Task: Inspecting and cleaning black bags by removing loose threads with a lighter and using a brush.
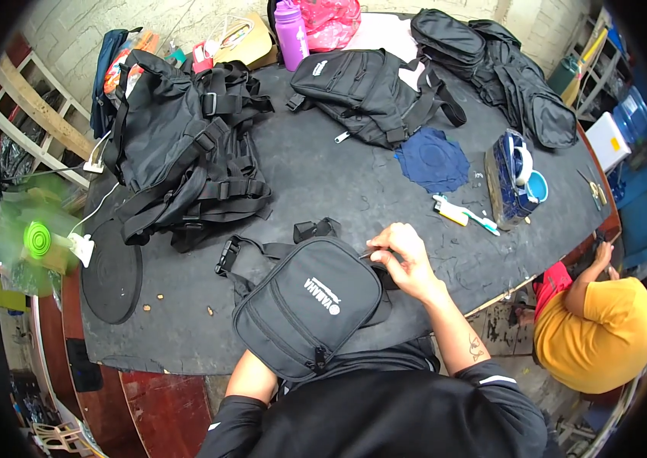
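A small black shoulder bag (pixel 312 301) with a white printed logo and a zipped front pocket lies tilted near the table's front edge. My left forearm (pixel 252 377) reaches under its lower end, and the bag hides that hand. At the bag's upper right corner my right hand (pixel 406 259) is closed, thumb and forefinger pinched together by the edge seam. Something thin and dark shows at those fingertips, too small to name. Black straps with a buckle (pixel 227 256) spread from the bag's upper left side.
Black bags (pixel 186 145) pile up at the left; another black bag (pixel 362 91) lies at the back. Right of centre are dark blue cloth (pixel 432 160), a yellow lighter (pixel 452 211) and a tape dispenser (pixel 508 179). A person in a yellow shirt (pixel 606 332) sits beyond the right edge.
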Demonstrator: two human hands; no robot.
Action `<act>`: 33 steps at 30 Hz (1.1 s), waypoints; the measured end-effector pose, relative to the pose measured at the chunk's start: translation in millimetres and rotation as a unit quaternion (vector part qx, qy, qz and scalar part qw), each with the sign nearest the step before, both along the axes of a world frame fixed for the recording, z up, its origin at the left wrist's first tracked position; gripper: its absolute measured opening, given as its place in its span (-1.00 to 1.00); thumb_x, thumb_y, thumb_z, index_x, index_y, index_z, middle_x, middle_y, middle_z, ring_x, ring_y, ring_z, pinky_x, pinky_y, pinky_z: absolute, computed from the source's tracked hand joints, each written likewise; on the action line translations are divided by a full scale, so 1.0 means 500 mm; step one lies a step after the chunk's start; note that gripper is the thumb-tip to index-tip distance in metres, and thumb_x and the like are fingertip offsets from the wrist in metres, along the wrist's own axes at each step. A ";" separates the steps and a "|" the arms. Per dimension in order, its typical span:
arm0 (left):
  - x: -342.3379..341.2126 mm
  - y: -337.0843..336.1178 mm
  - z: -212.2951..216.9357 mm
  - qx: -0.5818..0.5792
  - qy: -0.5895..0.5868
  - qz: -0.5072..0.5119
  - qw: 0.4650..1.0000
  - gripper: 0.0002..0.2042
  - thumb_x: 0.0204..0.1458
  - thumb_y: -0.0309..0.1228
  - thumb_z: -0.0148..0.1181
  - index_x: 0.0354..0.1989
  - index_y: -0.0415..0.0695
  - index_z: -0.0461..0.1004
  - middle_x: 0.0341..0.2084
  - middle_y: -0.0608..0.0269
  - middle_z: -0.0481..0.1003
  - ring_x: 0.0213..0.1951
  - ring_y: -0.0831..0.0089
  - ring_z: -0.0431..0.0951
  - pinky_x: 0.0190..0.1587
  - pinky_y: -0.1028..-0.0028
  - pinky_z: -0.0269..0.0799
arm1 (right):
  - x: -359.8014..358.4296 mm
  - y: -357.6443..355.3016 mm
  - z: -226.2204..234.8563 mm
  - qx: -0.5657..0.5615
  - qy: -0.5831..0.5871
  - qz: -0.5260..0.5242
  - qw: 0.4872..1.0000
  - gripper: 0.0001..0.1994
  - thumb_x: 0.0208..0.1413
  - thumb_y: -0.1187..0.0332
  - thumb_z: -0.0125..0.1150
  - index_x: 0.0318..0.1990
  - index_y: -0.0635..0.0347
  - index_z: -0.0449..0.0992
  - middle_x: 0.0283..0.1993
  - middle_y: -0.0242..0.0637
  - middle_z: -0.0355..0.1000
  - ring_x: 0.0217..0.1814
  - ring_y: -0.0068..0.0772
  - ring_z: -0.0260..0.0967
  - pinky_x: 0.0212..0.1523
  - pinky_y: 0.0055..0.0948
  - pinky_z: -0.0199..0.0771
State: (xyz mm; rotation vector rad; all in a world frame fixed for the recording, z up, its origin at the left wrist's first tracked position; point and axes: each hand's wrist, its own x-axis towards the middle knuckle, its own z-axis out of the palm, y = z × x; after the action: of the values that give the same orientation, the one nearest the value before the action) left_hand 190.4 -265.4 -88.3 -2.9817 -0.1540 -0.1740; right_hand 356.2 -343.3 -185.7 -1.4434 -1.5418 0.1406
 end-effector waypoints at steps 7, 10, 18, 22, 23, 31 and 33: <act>0.020 -0.032 0.089 0.039 -0.008 0.014 0.999 -0.92 -0.23 -0.43 0.05 -0.59 -0.14 0.43 -0.67 0.18 0.40 -0.52 0.34 0.44 -0.47 0.37 0.31 | -0.002 0.000 0.005 -0.017 -0.011 -0.008 1.000 -0.83 -0.18 0.48 0.27 -0.35 0.18 0.51 -0.44 -0.33 0.43 -0.36 -0.32 0.32 -0.27 -0.41 0.21; 0.020 -0.029 0.075 0.032 -0.003 0.010 0.999 -0.92 -0.25 -0.42 0.05 -0.60 -0.14 0.43 -0.67 0.18 0.40 -0.52 0.34 0.44 -0.47 0.37 0.31 | 0.000 -0.002 0.000 -0.018 -0.011 -0.017 1.000 -0.83 -0.19 0.48 0.27 -0.35 0.18 0.51 -0.44 -0.33 0.43 -0.36 -0.32 0.32 -0.27 -0.41 0.21; 0.024 -0.029 0.077 0.040 0.008 0.020 0.999 -0.93 -0.28 -0.42 0.06 -0.63 -0.13 0.43 -0.69 0.19 0.39 -0.54 0.33 0.43 -0.48 0.37 0.30 | -0.001 0.000 -0.007 0.009 -0.011 -0.026 1.000 -0.86 -0.18 0.43 0.26 -0.37 0.13 0.51 -0.47 -0.38 0.37 -0.43 -0.35 0.27 -0.33 -0.43 0.15; 0.020 -0.029 0.071 0.049 -0.003 0.018 0.999 -0.93 -0.28 -0.42 0.06 -0.63 -0.13 0.43 -0.70 0.18 0.39 -0.54 0.33 0.43 -0.49 0.37 0.30 | -0.001 -0.004 0.000 -0.020 -0.005 -0.016 1.000 -0.83 -0.19 0.49 0.27 -0.36 0.18 0.51 -0.44 -0.33 0.43 -0.36 -0.31 0.32 -0.27 -0.40 0.21; 0.018 -0.029 0.069 0.044 -0.013 0.023 0.999 -0.93 -0.28 -0.42 0.07 -0.63 -0.13 0.43 -0.70 0.18 0.39 -0.54 0.33 0.43 -0.49 0.37 0.29 | 0.000 -0.003 0.002 -0.014 -0.013 -0.012 1.000 -0.83 -0.20 0.48 0.28 -0.36 0.18 0.51 -0.44 -0.32 0.42 -0.36 -0.30 0.32 -0.27 -0.40 0.21; 0.023 -0.031 0.074 0.045 0.007 0.009 0.999 -0.92 -0.26 -0.42 0.06 -0.61 -0.14 0.45 -0.69 0.17 0.40 -0.53 0.32 0.44 -0.48 0.35 0.31 | -0.027 0.011 -0.052 -0.093 0.455 0.128 0.876 -0.87 0.01 0.40 0.19 -0.26 0.13 0.48 -0.35 -0.48 0.40 -0.31 -0.47 0.30 -0.23 -0.41 0.23; 0.020 -0.029 0.069 0.054 0.019 0.018 0.998 -0.92 -0.25 -0.42 0.06 -0.61 -0.14 0.45 -0.68 0.17 0.40 -0.53 0.31 0.44 -0.47 0.35 0.31 | -0.032 0.019 -0.068 0.011 0.873 0.268 0.407 -0.88 0.10 0.32 0.12 -0.23 0.07 0.46 -0.32 -0.50 0.35 -0.30 -0.55 0.25 -0.21 -0.43 0.22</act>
State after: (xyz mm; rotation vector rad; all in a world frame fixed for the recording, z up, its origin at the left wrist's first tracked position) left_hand 200.4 -279.8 -54.0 -2.8701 -0.1883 -0.1171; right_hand 340.1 -334.0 -219.5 -0.0337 0.0205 1.4599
